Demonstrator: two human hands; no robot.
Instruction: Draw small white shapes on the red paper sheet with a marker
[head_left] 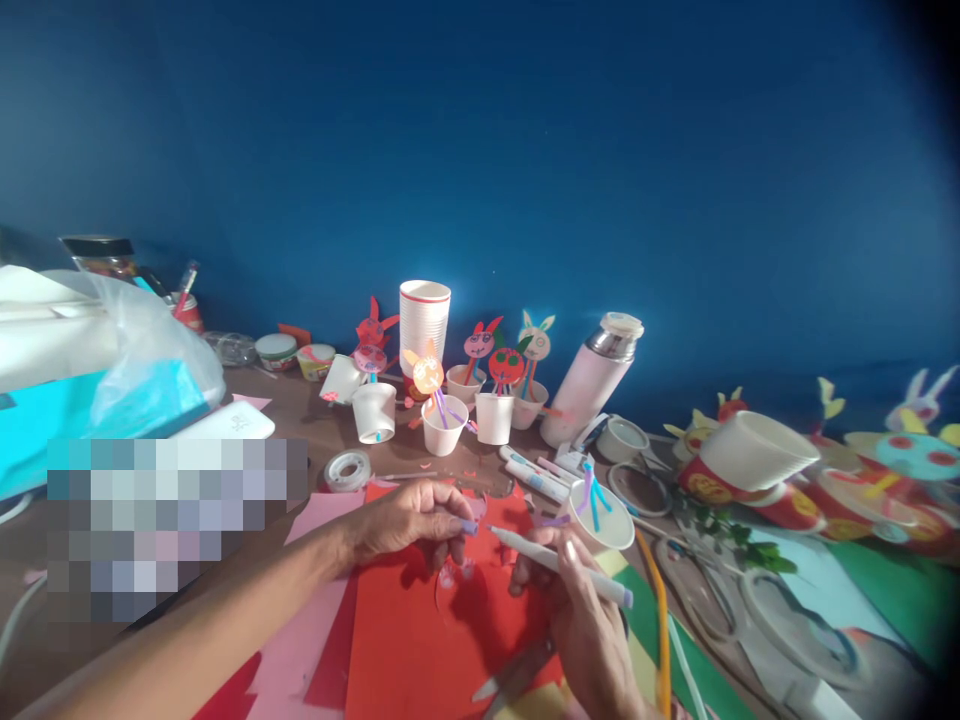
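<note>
My left hand (424, 520) pinches a small purple marker cap (469, 527) between thumb and fingertips, over the red paper. In my right hand (585, 605) is a white marker (555, 565) with a purple end, its tip pointing left toward the cap, with a small gap between them. Beneath both hands lies red paper (397, 640), bearing a drawn round outline (454, 575) partly covered by shadow. A pointed scissors blade (517, 672) shows just below my right hand; whether that hand touches it, I cannot tell.
Paper cups (442, 430) with rabbit-faced paper figures stand behind, near a tall cup stack (424, 320) and a pink thermos (592, 380). More markers (540, 478), a tape roll (347, 470) and a cup (604, 525) sit closer. Red cups (750, 450) and cables crowd the right.
</note>
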